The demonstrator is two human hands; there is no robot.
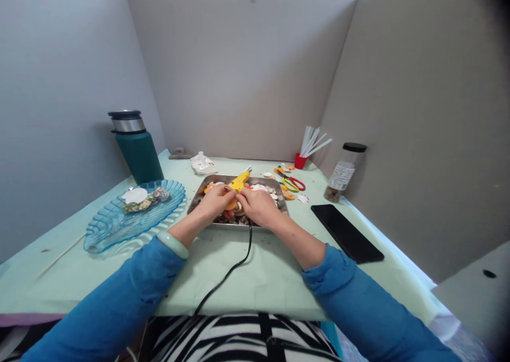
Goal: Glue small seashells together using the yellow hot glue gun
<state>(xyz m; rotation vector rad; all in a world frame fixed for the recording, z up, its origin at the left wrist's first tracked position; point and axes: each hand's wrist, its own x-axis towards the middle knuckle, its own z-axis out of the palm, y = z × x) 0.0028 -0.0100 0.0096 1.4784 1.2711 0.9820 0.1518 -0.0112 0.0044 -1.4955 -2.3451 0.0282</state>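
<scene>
My left hand [215,200] and my right hand [258,205] meet over a metal tray [279,188] filled with several shells. Between them sits a yellow glue gun [239,181], its black cord [229,274] running back toward me across the table. My right hand is closed around the gun's grip. My left hand pinches a small orange piece [230,205] just below the gun's body. Both sleeves are blue, and a pale green bangle [172,244] sits on my left wrist.
A blue glass dish [115,224] with shells lies left, a dark green flask [136,147] behind it. Scissors [292,181], a red cup of glue sticks [301,159], a jar [343,172] and a black phone [346,232] lie right. Grey partition walls enclose the table.
</scene>
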